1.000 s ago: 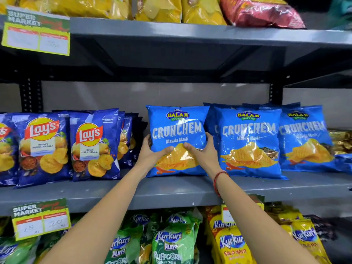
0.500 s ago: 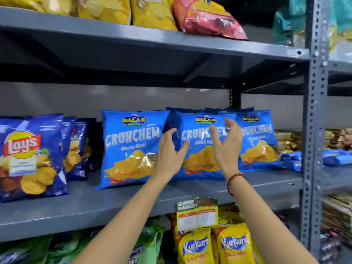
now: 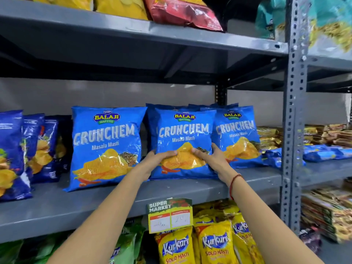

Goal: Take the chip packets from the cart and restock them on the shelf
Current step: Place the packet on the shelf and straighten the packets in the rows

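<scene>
Three blue Crunchem chip packets stand upright on the grey middle shelf [image 3: 57,208]. My left hand [image 3: 157,159] and my right hand [image 3: 211,158] grip the lower sides of the middle Crunchem packet [image 3: 183,130], fingers pressed into its front. The left Crunchem packet [image 3: 106,145] stands alone, a gap apart from the held one. The right Crunchem packet [image 3: 238,134] leans behind the held one, with more blue packets stacked behind. The cart is out of view.
Dark blue Lay's packets [image 3: 13,155] fill the shelf's left end. A perforated grey upright post [image 3: 293,130] bounds the shelf on the right. A price tag [image 3: 169,214] hangs from the shelf edge; yellow Kurkure packets [image 3: 215,244] sit below, yellow and red packets [image 3: 182,10] above.
My hands let go of the left Crunchem packet, moved right with fingers spread, and now clasp the middle packet. The view has shifted right.
</scene>
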Action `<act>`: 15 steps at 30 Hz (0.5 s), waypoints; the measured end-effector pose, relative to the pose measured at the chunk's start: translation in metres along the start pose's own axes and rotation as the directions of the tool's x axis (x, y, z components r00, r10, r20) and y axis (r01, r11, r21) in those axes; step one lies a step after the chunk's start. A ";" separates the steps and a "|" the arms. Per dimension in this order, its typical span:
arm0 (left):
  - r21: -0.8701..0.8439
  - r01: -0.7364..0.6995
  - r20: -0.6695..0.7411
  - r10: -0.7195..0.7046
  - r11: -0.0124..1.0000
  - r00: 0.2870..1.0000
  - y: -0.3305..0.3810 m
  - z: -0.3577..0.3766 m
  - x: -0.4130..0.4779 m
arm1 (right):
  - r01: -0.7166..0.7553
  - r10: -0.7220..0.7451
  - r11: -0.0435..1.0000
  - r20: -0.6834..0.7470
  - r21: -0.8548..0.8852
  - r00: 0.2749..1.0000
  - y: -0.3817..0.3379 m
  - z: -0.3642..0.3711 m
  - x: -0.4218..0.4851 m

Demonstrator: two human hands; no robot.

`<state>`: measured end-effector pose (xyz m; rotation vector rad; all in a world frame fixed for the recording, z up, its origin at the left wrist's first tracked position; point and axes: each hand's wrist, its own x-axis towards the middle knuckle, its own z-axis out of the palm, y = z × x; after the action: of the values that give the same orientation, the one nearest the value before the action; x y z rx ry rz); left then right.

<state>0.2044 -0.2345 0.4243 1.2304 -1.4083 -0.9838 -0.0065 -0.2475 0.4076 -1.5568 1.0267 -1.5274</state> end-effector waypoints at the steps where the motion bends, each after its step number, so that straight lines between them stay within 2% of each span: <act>1: -0.023 -0.024 0.002 0.024 0.999 1.000 -0.001 0.001 0.000 | 0.031 -0.031 0.999 -0.006 0.008 0.999 0.000 0.000 0.002; 4: -0.041 -0.120 0.013 0.121 0.992 0.993 -0.004 0.006 0.001 | 0.093 -0.092 0.995 -0.013 0.043 0.996 -0.004 -0.001 0.008; 8: -0.008 -0.233 -0.073 0.232 0.973 0.970 -0.004 0.012 -0.003 | 0.141 -0.142 0.989 0.020 0.033 0.990 -0.008 0.000 0.014; 15: 0.071 -0.245 -0.094 0.251 0.967 0.963 -0.009 0.011 -0.004 | 0.078 -0.081 0.996 0.056 0.052 0.995 0.004 0.000 0.019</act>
<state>0.1956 -0.2324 0.4127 1.0989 -1.4771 -0.7016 -0.0069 -0.2660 0.4118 -1.6142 0.8977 -1.5405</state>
